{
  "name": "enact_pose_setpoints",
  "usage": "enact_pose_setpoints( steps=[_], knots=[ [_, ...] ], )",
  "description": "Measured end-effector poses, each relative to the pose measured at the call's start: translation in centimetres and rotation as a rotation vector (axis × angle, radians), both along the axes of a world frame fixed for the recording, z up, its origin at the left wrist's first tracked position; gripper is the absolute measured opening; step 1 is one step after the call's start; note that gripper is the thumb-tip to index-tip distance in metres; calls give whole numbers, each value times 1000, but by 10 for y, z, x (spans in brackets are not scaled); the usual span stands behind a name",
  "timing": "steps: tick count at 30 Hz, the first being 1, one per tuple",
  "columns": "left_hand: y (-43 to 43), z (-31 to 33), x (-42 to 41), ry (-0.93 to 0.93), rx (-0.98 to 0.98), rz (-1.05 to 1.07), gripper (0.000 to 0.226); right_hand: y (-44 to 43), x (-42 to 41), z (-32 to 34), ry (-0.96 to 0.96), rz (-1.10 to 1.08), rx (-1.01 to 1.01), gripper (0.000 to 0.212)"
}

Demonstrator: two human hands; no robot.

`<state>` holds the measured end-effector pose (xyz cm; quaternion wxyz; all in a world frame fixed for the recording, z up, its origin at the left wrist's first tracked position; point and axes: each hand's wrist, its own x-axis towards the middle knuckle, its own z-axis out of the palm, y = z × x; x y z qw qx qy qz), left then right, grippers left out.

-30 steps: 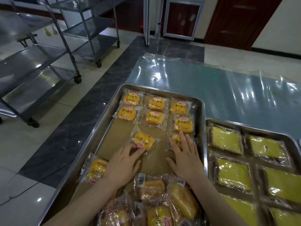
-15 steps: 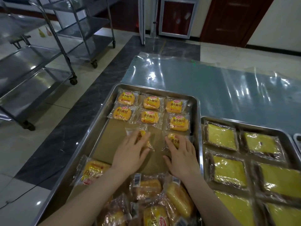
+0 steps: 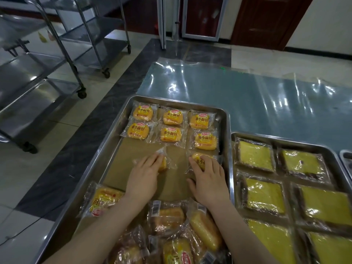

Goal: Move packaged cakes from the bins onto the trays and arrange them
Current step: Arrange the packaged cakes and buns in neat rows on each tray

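- While the steel tray carries six wrapped cakes in two far rows, both my hands lie flat below them.
- Left hand presses a middle cake, fingers spread.
- Right hand covers another cake, unclenched.

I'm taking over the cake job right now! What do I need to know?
Left hand: flat on a packaged cake in the third row's middle.
Right hand: flat on the cake at that row's right end.
Done: two rows of three small cakes at the far end of the left tray.
Left: finish row three, then arrange the loose pile at the near end.
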<state>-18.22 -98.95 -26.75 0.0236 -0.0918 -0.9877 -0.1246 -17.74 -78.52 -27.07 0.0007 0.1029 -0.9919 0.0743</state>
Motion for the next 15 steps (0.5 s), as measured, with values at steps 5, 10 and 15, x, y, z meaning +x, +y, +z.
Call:
enact_pose_setpoints(
  steps=[5,10,15],
  knots=[
    [2,-7,-12,-109,-32,-186,79,0,-1,-1,-16,4,-2,66],
    [2,-13,-19,-174,-77,-278,59,1,-1,-4,-41,14,11,67],
    [0,-5,-23,-196,-100,-332,64,0,-2,-3,-70,-18,3,69]
  ],
)
